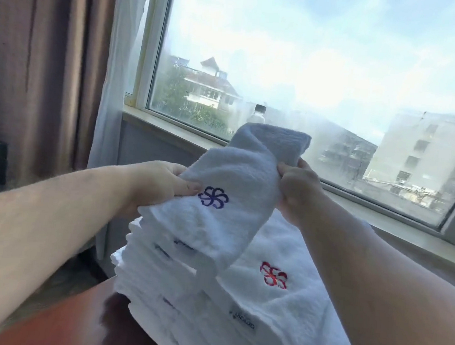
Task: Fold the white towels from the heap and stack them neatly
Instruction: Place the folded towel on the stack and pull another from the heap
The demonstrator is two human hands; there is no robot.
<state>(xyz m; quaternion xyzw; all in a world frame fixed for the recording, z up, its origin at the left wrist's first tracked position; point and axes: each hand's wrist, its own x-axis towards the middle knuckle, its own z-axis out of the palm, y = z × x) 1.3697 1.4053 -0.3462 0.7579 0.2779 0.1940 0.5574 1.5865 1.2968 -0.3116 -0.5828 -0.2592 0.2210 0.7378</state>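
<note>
Head: towel (236, 178) edges in left hand (160, 186), right hand (298, 186)

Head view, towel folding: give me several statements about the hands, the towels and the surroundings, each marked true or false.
1. The left hand and right hand both grip the white terry towel with a purple flower emblem. True.
2. That towel lies flat on the stack of folded white towels. False: it is held up and bunched above the hands, with its lower end draping over the stack.
3. The white towel with a red flower emblem lies right of the stack. True.
4. The clear plastic bottle with a dark cap stands on top of the stack. False: it stands at the window sill, behind the held towel.
5. The brown curtain hangs right of the window. False: it hangs left.
</note>
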